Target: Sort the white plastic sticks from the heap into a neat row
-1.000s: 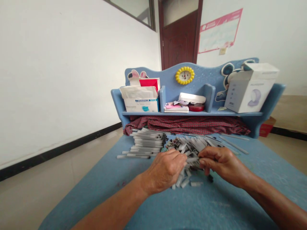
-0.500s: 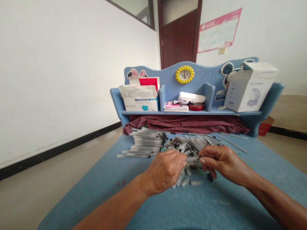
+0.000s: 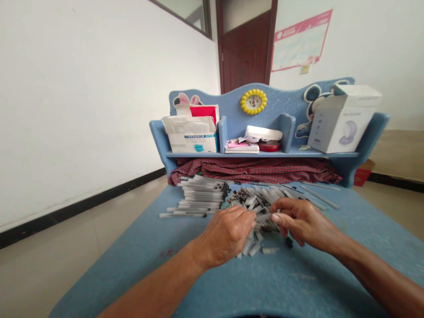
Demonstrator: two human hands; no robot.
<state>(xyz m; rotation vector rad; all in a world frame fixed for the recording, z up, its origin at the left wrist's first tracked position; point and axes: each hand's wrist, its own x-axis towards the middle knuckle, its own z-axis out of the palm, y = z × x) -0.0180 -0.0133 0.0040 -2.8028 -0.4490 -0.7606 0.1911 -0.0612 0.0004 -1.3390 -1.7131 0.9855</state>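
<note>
Pens ranked on one side, loose parts between the hands

Beyond the left hand and out to its left, pens lie in a close stack on the worktop, dark ends toward the pile. Ranked that way, presumably, they stay together and apart from the loose parts.

Left hand: fingers curled closed, apparently on a clear tube whose free end points at the right hand. Such a hold would steady one end and leave the other within reach.

Just in front of the left fingertips, near side: short clear bits. Behind both hands: a jumbled pile of clear and dark parts. Likely heaped there to be near either hand.

Right hand: thumb and forefinger bent toward each other at the tube's far end; too blurred to tell whether they pinch it. Below its fingers, a black piece. Beyond it, off to its right, long rods lie slantwise, perhaps because their length suits the outer edge.
</note>
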